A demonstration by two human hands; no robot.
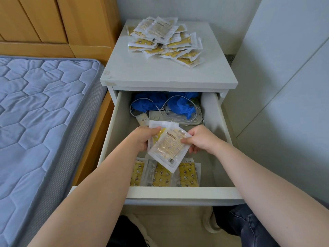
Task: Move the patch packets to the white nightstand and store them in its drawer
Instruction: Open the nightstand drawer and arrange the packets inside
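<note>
Now L grip [142,138] is clutching a few patch packets [167,148] over the open drawer [178,192], R grip [199,139] pinching their edge; others [188,173] lying in drawer front, pile [165,40] sitting atop white nightstand [160,73].

White wooden nightstand [160,75], its pull-out drawer [178,193] white too. Flat plastic patch packets [163,40]: yellow, small star print, white-clear borders. Crumpled blue plastic covers [147,102]. Quilted mattress [35,113]: lilac-blue, hexagon stitching. Tan wooden headboard [53,20]
</note>
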